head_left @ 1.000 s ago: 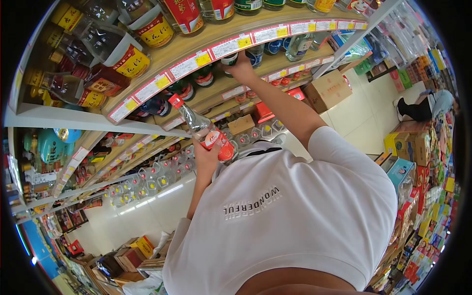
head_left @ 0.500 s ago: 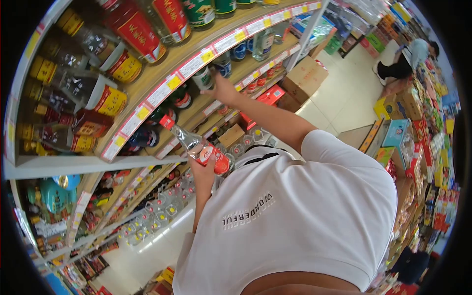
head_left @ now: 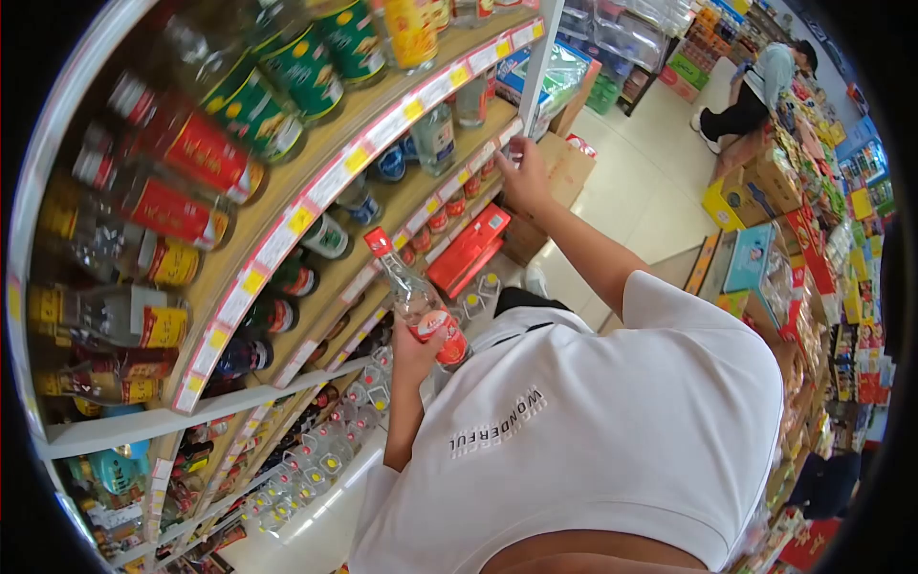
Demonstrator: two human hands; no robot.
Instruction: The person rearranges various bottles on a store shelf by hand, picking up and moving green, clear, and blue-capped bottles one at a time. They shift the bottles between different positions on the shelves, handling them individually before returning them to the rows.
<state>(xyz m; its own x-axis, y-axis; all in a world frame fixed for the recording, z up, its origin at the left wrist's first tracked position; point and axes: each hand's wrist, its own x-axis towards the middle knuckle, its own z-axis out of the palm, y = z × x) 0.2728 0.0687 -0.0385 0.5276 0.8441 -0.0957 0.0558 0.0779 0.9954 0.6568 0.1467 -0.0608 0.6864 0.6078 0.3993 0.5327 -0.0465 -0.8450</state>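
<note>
My left hand (head_left: pixel 413 356) is wrapped around a clear glass bottle (head_left: pixel 414 298) with a red cap and a red-and-white label, held tilted in front of my chest. My right hand (head_left: pixel 525 176) holds nothing; its fingers are apart and lightly bent, close to the price-tag edge of a lower shelf (head_left: pixel 475 158). Nearest to it on that shelf stands a clear bottle with a pale green label (head_left: pixel 437 140). A green-and-white labelled bottle (head_left: pixel 327 236) lies deeper along the same row, beside dark bottles (head_left: pixel 293 277).
Above, the upper shelf carries red-labelled bottles (head_left: pixel 196 143) and green-labelled bottles (head_left: pixel 304 81). A red box (head_left: pixel 470 251) and a cardboard carton (head_left: pixel 555 177) sit low by the shelf end. Clear jugs (head_left: pixel 316 450) line the floor. A person (head_left: pixel 760 91) is across the aisle, beside stacked goods.
My right hand has let go of the green-and-white labelled bottle on the shelf and moved right along the shelf edge. The red-capped bottle stays in my left hand. The view has shifted rightward.
</note>
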